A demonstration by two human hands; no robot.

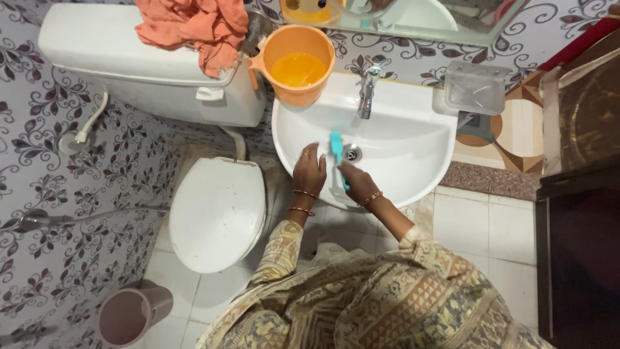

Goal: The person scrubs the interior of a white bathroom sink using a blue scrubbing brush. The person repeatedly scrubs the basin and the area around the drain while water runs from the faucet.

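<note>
Over at the far left, a pink bin point(132, 315) is standing on the floor tiles, and beside it the toilet point(217, 212) is sitting with its lid down, an orange cloth point(194, 26) bunched on the cistern point(142, 61) above. None of that is being touched.

The person's left hand point(310, 173) is lying flat and open on the near left slope of the white washbasin point(413, 152), fingers spread, holding nothing, simply bracing. Just to its right, the right hand point(357, 183) is closing round the handle of a teal brush point(336, 150), whose head is pressing against the basin floor right beside the drain point(351, 154).

To scrub well here, I would say the bristles are wanting short, firm strokes circling the drain, with the flat hand carrying the body's weight so the brushing wrist is staying loose. Keeping the sleeve clear of the wet bowl looks wise too.

Behind, an orange mug point(297, 63) holding yellowish liquid is resting on the basin's back rim, left of the chrome tap point(368, 90), which does not appear to be running. A clear soap dish point(476, 87) is hanging on the wall further right.
</note>
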